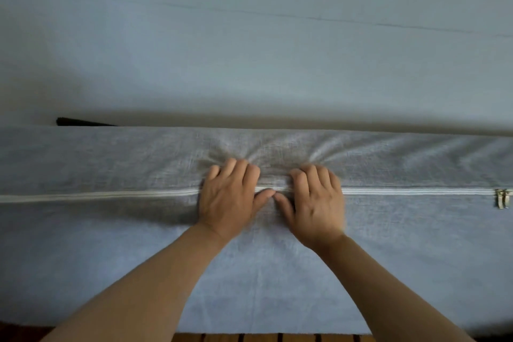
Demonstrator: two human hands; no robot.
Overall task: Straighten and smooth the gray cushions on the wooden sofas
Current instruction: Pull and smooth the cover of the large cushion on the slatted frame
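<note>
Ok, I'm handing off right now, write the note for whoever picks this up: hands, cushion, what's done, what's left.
Left hand: fingers curled into the fabric, gripping the gray cushion at the white zipper.
Right hand: same grip, beside the left, thumbs nearly touching.
Cushion lies flat, zipper side up; zipper pulls at far right. Wooden slats show at the near edge.
Done: near half looks smooth.
Left: creases fan out above the fingers; flatten them, then check alignment.

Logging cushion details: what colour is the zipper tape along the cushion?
White, against the gray cushion; the zipper shows best in the head view.
</note>
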